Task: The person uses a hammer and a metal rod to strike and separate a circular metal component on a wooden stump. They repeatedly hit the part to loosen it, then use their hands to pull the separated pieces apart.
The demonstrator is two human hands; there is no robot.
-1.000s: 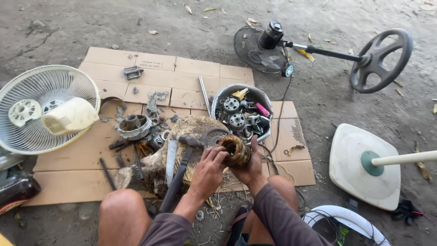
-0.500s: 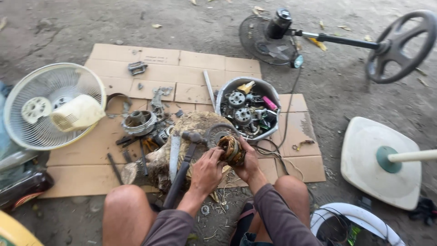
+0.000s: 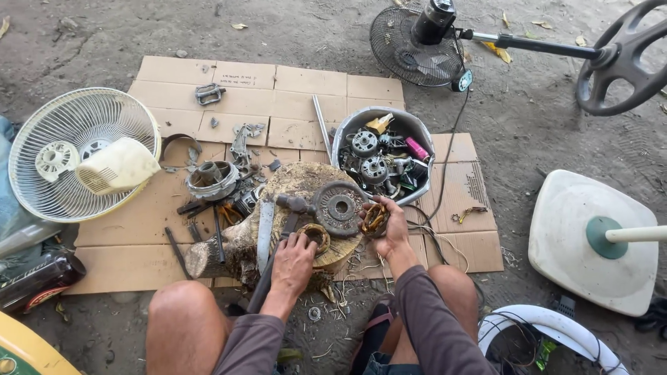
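Note:
I sit at a tree-stump block (image 3: 292,182) that stands on flattened cardboard (image 3: 278,90). My right hand (image 3: 389,226) grips a fan motor stator with copper windings (image 3: 374,218) at the stump's right edge. My left hand (image 3: 294,257) rests on the stump's near edge, fingers on a small round copper-wound ring (image 3: 317,236). A dark round metal motor housing (image 3: 340,207) lies on the stump between my hands. A hammer (image 3: 290,208) and a long blade (image 3: 264,226) lie on the stump to the left of them.
A metal bowl (image 3: 347,128) of motor parts stands behind the stump. A white fan guard (image 3: 66,132) holding a plastic cover lies far left, loose metal parts (image 3: 212,180) beside the stump. A black fan head on a pole (image 3: 431,28) and a white fan base (image 3: 590,243) lie right.
My two hands were together on the wound stator. Now my left hand has dropped to the stump's near edge onto a small ring, while my right hand keeps the stator.

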